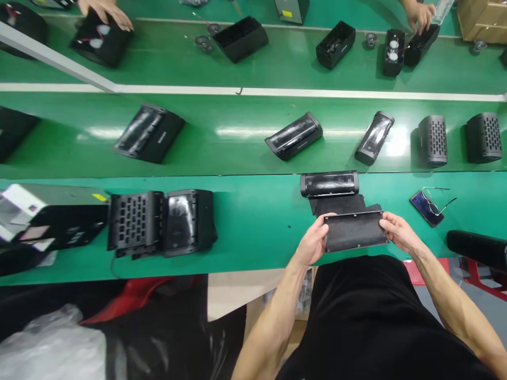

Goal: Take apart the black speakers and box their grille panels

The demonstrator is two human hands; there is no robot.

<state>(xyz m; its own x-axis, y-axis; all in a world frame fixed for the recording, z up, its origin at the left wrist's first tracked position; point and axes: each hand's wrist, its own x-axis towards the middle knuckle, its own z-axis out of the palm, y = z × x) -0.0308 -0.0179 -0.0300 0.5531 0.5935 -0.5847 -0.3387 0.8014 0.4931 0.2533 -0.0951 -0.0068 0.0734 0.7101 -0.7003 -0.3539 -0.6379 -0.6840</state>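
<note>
Between both hands I hold a black rectangular speaker grille (356, 231), a shallow panel with a raised rim and small pegs along its edges. Dark, cloth-like material covers its inner face. My left hand (315, 240) grips the left end, thumb on the rim. At the opposite end, my right hand (399, 232) pinches the corner. Just beyond the panel, partly covered by it, lie dark cloth sheets (336, 205) on the green table. A black speaker housing (329, 184) with a shiny front rests behind them, touching their far edge.
To the left stand stacked perforated grilles (135, 221) beside another speaker housing (182, 221). A phone (426, 208) with glasses on it lies at right. Several speakers, including one housing (295, 136), sit on the green belt (222, 153). Across it, other people's hands (420, 16) handle housings.
</note>
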